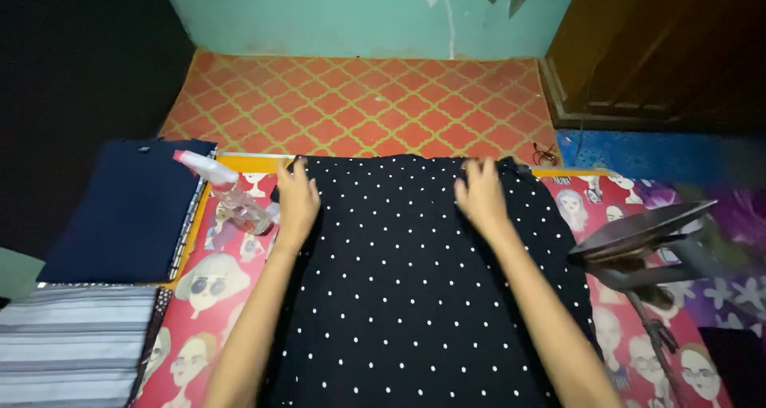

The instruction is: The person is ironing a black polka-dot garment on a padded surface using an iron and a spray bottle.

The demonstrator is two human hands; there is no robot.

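Both hands are down flat on the fabric: the left hand (297,199) lies palm-down, fingers spread and loose, gripping nothing, pressed on the far left edge of the black polka-dot cloth (415,288), just left of centre in the frame. The right hand (481,193) mirrors it right of centre, open too, fingers fanned over the cloth's far edge, clutching nothing. The cloth itself fills the middle of the picture, running from the hands down to the bottom edge, spread smooth between the two forearms. Under it sits a red cover printed with cartoon faces (209,296), showing on both sides of the cloth. Just beside the left hand, a clear spray bottle with a pink-and-white head (227,193) lies tipped on that cover. Further left, a folded dark navy garment (128,212) rests on a stack, and a grey striped fabric (72,344) sits in the lower left corner. Over at the right edge, a clothes iron (642,236) stands tilted on the cover, its flat soleplate facing up. Beyond the hands, across the upper middle, stretches an orange lattice-pattern mat (359,105) against a teal wall (359,13).
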